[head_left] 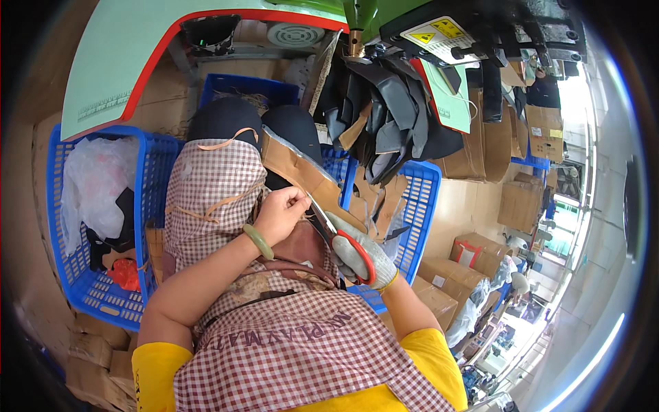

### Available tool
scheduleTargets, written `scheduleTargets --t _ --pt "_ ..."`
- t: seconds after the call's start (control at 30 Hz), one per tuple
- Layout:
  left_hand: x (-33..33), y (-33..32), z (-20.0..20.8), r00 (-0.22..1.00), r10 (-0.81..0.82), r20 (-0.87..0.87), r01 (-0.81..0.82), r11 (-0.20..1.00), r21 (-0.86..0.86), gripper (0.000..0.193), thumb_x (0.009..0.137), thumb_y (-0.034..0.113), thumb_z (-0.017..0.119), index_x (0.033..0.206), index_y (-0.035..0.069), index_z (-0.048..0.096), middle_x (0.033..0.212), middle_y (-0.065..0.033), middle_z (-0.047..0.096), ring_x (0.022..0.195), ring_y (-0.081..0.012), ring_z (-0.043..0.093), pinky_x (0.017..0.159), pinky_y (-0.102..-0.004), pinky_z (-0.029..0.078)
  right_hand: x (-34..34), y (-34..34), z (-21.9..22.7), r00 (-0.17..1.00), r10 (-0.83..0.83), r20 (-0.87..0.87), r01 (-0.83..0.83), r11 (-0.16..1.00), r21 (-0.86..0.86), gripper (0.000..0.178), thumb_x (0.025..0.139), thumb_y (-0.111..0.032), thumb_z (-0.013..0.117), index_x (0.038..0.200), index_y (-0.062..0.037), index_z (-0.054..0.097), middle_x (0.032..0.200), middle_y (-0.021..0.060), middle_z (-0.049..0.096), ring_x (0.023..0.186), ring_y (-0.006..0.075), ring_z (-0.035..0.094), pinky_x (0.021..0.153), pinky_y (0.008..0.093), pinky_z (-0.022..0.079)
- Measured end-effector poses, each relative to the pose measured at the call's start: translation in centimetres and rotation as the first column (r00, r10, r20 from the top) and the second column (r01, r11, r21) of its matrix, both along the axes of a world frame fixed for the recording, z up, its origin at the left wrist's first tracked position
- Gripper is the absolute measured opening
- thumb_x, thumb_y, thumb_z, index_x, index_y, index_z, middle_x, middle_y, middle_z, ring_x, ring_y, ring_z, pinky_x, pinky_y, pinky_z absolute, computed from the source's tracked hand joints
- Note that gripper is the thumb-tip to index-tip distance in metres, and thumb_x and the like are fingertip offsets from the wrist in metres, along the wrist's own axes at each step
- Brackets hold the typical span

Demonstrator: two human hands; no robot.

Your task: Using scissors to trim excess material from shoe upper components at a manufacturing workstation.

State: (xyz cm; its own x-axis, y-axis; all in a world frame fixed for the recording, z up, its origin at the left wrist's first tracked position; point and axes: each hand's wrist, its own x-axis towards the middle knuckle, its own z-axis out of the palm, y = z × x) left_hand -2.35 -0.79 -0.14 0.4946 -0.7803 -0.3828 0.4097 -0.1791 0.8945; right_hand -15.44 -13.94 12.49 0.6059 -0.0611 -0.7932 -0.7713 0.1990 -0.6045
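My bare left hand [280,217], with a green bangle at the wrist, is closed in a pinch over my lap. What sits between its fingertips is too small to make out. A long tan and dark piece of material [300,169] lies across my legs, its lower edge beside those fingertips. In a grey knit glove, my right hand [351,242] is wrapped round the red handles of a pair of scissors [363,257]. The scissor blades point up and left, close to my left fingertips. Whether they are apart is hard to see.
A green and red machine table [96,75] curves round in front, with a machine head [355,42] above. Dark cut pieces [395,96] hang over its edge. Blue crates stand left [141,178] and right [424,199] of my legs. Cardboard boxes [446,281] are at the right.
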Motion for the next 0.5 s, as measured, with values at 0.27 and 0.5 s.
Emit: scheduleTargets --t 0.27,0.5 --pt "-0.8 0.3 0.3 0.996 0.049 -0.08 -0.05 0.999 -0.015 0.016 0.092 0.012 0.059 0.081 0.0 0.059 0.066 0.0033 0.053 0.062 -0.0025 0.045 0.054 -0.0208 0.037 1.3 0.0 1.0 0.996 -0.074 -0.056 0.081 0.989 0.127 0.065 0.096 -0.04 0.052 0.148 -0.0096 0.027 0.07 -0.0075 0.044 0.053 0.0015 0.038 0.045 0.0176 0.031" --pt "-0.8 0.7 0.9 0.996 0.058 -0.073 -0.06 0.998 -0.034 0.015 0.093 0.01 0.058 0.082 0.001 0.059 0.068 0.006 0.051 0.065 -0.0011 0.045 0.057 -0.0192 0.038 3.1 -0.1 1.7 0.977 -0.119 -0.177 0.14 0.984 0.114 0.06 0.097 -0.037 0.052 0.148 -0.0134 0.03 0.072 -0.0069 0.046 0.053 0.0017 0.038 0.044 0.0169 0.029"
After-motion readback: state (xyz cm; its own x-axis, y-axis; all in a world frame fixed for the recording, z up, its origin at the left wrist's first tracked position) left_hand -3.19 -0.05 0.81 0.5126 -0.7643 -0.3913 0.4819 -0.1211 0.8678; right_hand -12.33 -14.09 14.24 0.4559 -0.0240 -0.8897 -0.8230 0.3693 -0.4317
